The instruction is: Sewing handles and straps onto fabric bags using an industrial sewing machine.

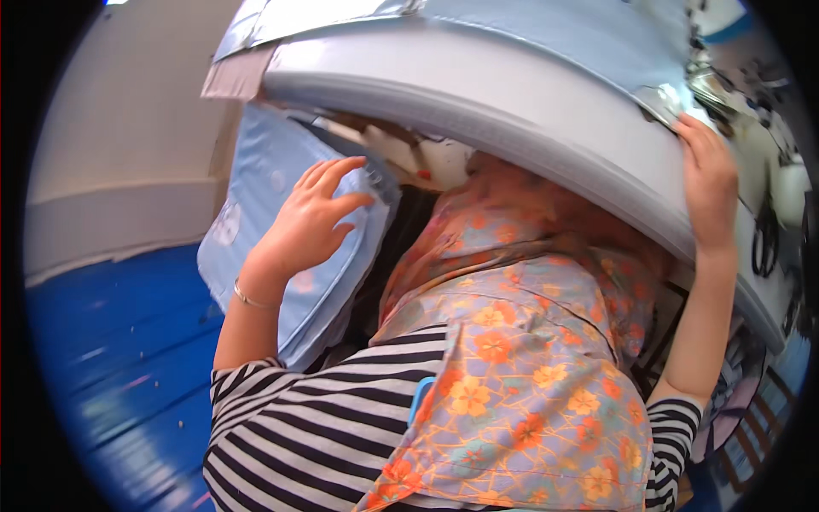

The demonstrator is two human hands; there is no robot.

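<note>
My left hand is raised at the left, fingers apart and slightly bent, with nothing between them. Behind and below it a light blue printed fabric piece hangs beside the table. My right hand lies at the right end of the white tabletop, fingers stretched forward. Its fingertips touch down by the edge of a light blue fabric sheet spread over the top. A small shiny clear or metal part sits right at those fingertips; its kind is hard to make out.
A flowered apron covers my lap below the table's rounded front edge. Black-handled scissors hang at the right. Blue floor and a pale wall lie to the left. Blurred small items crowd the far right.
</note>
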